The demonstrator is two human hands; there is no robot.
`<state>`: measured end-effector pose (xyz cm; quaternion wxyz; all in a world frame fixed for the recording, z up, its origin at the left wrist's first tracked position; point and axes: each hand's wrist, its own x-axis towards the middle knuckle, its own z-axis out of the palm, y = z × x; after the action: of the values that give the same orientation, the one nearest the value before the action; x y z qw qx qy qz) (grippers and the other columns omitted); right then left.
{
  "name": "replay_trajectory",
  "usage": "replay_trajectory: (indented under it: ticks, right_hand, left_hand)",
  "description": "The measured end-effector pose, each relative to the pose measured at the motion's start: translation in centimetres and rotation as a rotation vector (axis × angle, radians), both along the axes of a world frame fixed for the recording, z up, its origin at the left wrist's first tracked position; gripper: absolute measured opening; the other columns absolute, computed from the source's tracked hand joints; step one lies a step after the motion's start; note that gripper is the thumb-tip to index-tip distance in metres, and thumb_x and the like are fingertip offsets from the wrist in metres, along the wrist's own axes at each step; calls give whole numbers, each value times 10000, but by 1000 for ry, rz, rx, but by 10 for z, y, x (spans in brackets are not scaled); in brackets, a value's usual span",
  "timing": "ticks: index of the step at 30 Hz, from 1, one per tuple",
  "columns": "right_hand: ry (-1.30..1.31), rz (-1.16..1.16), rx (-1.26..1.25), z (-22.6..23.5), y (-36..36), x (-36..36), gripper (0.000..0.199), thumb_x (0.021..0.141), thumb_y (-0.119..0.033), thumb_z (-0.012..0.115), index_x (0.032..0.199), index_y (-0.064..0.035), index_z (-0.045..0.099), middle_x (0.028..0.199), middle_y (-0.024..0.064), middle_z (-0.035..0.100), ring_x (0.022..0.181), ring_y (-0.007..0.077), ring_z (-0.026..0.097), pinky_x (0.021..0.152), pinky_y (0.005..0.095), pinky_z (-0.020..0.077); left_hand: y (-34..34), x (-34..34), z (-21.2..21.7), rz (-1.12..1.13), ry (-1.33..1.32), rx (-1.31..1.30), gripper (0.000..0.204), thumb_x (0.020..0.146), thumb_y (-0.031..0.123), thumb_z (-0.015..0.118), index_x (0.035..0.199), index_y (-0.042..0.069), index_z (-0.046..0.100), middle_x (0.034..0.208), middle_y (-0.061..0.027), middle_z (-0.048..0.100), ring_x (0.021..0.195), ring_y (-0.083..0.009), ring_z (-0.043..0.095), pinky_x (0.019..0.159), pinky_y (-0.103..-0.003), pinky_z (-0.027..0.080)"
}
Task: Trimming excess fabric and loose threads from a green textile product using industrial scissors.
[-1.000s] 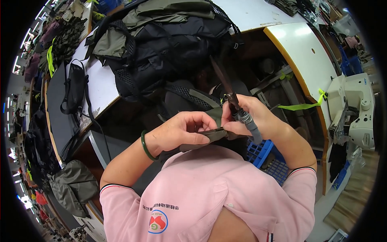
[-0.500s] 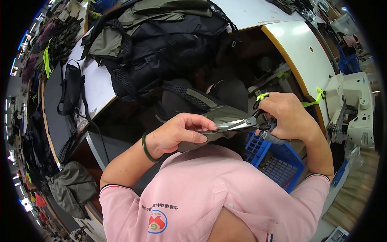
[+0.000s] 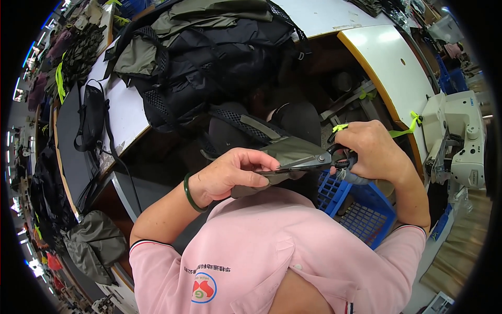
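My left hand [image 3: 235, 172] pinches the edge of olive-green fabric [image 3: 293, 149] between thumb and fingers, in front of my chest. Wrapped round the black handles of a pair of scissors [image 3: 325, 157], my right hand [image 3: 368, 149] keeps the blades pointing left along the fabric edge. Their tips reach close to my left fingertips, and the blades look nearly closed. A black mesh strap [image 3: 238, 121] with an olive strip runs from the fabric toward the black and olive backpack [image 3: 219, 68] on the white table.
At the right stands a white sewing machine [image 3: 465, 141] beside a white, yellow-edged tabletop [image 3: 387, 63]. A blue plastic basket [image 3: 366, 214] sits below my right arm. Black straps [image 3: 93, 118] lie at the left, with a grey-green cloth [image 3: 97, 243] lower down.
The scissor blades have closed along the fabric edge, and my right fingers have drawn in slightly. My left hand keeps its pinch in nearly the same place.
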<state>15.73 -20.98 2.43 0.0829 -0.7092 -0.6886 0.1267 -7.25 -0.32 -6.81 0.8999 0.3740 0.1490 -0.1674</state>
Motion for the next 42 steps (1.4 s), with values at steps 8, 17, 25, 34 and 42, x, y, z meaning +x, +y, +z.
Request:
replay_trajectory:
  ticks: [8, 17, 25, 34, 42]
  right_hand:
    - [880, -201, -54, -17, 37, -40, 228, 744, -32, 791, 853, -20, 591, 810, 30, 615, 741, 101, 583, 662, 262, 469]
    - [1113, -459, -14, -31, 39, -23, 213, 789, -41, 758, 899, -31, 576, 805, -2, 592, 716, 70, 580, 658, 225, 496]
    - [947, -425, -36, -36, 29, -15, 212, 803, -72, 768, 888, -35, 578, 789, -10, 587, 703, 47, 524, 649, 211, 440]
    - [392, -145, 129, -25, 16, -12, 341, 641, -101, 858, 837, -18, 592, 747, 101, 585, 680, 265, 585, 617, 317, 469]
    - [-127, 15, 293, -12, 11, 1, 365, 595, -171, 823, 850, -45, 594, 789, 97, 582, 774, 294, 591, 687, 375, 502]
  left_hand:
    - [-13, 19, 5, 32, -94, 74, 278, 794, -68, 704, 1039, 41, 630, 947, 27, 593, 875, -58, 565, 801, -191, 468]
    - [5, 1, -7, 230, -204, 243, 239, 822, -55, 709, 1014, 44, 605, 1008, -14, 611, 919, -92, 591, 842, -239, 491]
    - [-2, 10, -13, 279, -128, 87, 222, 815, -67, 703, 987, 33, 604, 968, -20, 634, 876, -98, 612, 816, -240, 505]
    - [-6, 5, -18, 530, -959, 1501, 220, 669, -97, 727, 787, 59, 624, 895, -116, 627, 702, -234, 588, 591, -301, 473]
    - [-7, 5, -18, 516, -953, 1446, 279, 642, -126, 716, 802, 55, 576, 902, -125, 637, 698, -229, 580, 594, -300, 470]
